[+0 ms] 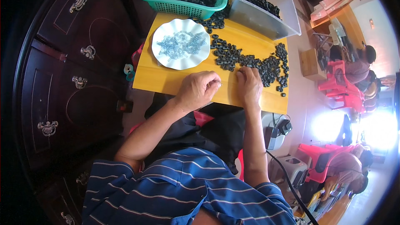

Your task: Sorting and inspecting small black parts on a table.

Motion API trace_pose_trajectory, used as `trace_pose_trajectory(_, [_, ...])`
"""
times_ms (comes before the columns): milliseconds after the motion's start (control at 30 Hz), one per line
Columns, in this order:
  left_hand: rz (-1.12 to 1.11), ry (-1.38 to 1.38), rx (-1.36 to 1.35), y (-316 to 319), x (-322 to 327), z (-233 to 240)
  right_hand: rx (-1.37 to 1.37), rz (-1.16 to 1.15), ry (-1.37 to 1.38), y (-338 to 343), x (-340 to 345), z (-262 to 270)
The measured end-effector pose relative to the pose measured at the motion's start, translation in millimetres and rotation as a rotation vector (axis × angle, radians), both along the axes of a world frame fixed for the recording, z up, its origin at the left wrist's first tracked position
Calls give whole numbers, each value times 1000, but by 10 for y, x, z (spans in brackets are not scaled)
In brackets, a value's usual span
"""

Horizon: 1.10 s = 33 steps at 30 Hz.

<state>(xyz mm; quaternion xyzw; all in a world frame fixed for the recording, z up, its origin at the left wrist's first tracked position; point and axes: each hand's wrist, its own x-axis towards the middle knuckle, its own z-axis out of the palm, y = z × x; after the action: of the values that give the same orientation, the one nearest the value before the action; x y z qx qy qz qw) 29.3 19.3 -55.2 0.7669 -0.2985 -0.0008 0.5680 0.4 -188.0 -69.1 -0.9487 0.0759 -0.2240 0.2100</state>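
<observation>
My left hand (pixel 199 89) is above the near part of the yellow wooden board (pixel 147 79), thumb and forefinger pinched together. A tiny shiny piece (pixel 221 84), too small to identify, shows at their tips. My right hand (pixel 251 88) reaches to the near edge of a spread of small black plastic parts (pixel 226 56). Its fingertips point down among them, and whether they grip one is hidden. Left of the parts, a white scalloped plate (pixel 159 57) holds many small, clear or silvery pieces (pixel 181 44), possibly springs.
A green plastic basket (pixel 184 10) and a translucent bin (pixel 259 22), both with black parts, stand at the board's far side. Dark drawers (pixel 93 31) flank the left. Chargers (pixel 278 129) lie on a stool at right. Other people (pixel 356 68) sit on the right, near pink chairs.
</observation>
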Motion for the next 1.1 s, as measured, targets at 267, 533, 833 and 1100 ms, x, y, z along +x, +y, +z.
trace_pose_trajectory(267, [5, -26, 4, -7, -11, 26, -54, -69, 16, 0, -101, -95])
trace_pose_trajectory(533, [7, 21, -29, -20, -26, 23, 787, 82, 150, 183, -307, -109])
trace_pose_trajectory(833, [19, -40, -32, -28, -24, 29, 1247, 278, 194, 440, -472, -10])
trace_pose_trajectory(1100, [11, -120, 9, -24, -13, 6, 1210, 285, 196, 427, -488, -16])
